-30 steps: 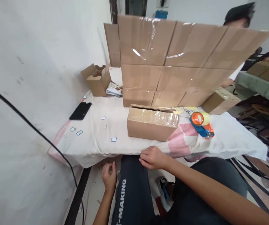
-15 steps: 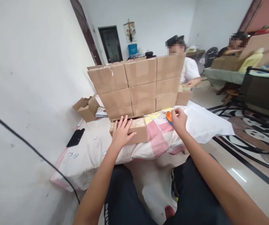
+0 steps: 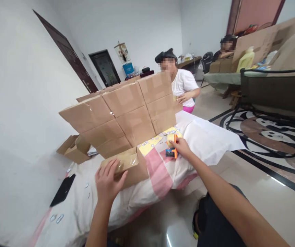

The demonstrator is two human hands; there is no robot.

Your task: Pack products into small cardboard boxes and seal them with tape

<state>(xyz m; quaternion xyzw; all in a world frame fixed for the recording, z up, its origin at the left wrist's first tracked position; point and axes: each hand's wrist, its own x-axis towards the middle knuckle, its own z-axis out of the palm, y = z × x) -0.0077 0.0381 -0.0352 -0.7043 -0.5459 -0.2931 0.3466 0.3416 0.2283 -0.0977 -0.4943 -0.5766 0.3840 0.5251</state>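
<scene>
A small cardboard box (image 3: 134, 173) with clear tape over its top lies on the bed-like surface in front of me. My left hand (image 3: 108, 180) rests on its left end, fingers stretched out over the top edge. To the right of the box, my right hand (image 3: 182, 146) grips a tape dispenser (image 3: 172, 152) with an orange and dark-blue body and a yellowish roll. The dispenser is held just above the cloth, apart from the box. Behind the box stands a stacked wall of taped cardboard boxes (image 3: 134, 118).
A black phone (image 3: 63, 189) lies at the left on the patterned cloth (image 3: 85, 206). An opened carton (image 3: 72, 151) stands near the wall. White sheeting (image 3: 209, 135) hangs off the right side. Across from me sits a co-worker in a white shirt (image 3: 186, 82); another person (image 3: 226, 49) is farther back.
My view has turned and the box looks nearer. The tape dispenser has rotated in my right hand, so its roll now shows. My left hand stays on the box.
</scene>
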